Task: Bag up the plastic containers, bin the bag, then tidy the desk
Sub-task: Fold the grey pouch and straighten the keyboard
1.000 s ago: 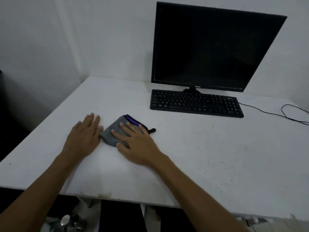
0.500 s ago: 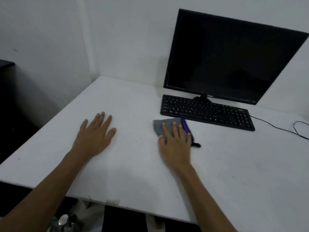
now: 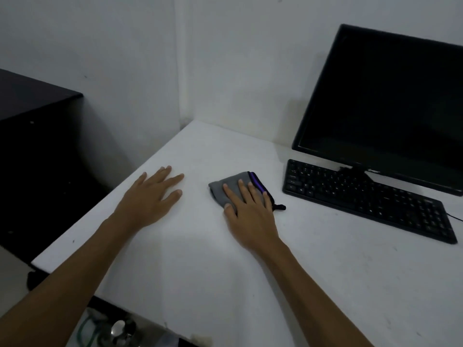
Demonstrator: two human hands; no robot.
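Note:
A grey cloth [image 3: 221,187] with a purple and black edge lies flat on the white desk [image 3: 325,276], left of the keyboard. My right hand [image 3: 250,216] presses down on it, fingers spread over the cloth and palm on its near side. My left hand [image 3: 150,196] rests flat on the bare desk a short way to the left of the cloth, fingers apart and holding nothing. No plastic containers or bag are in view.
A black keyboard [image 3: 363,199] and a dark monitor [image 3: 388,108] stand at the right rear of the desk, with a thin cable [image 3: 454,217] at the far right. A dark cabinet [image 3: 37,146] stands to the left of the desk. Some objects [image 3: 117,331] lie under the front edge.
My right hand slid the cloth right, away from my left hand toward the keyboard, then back left a little. My left hand stayed flat on the desk. The view turned left.

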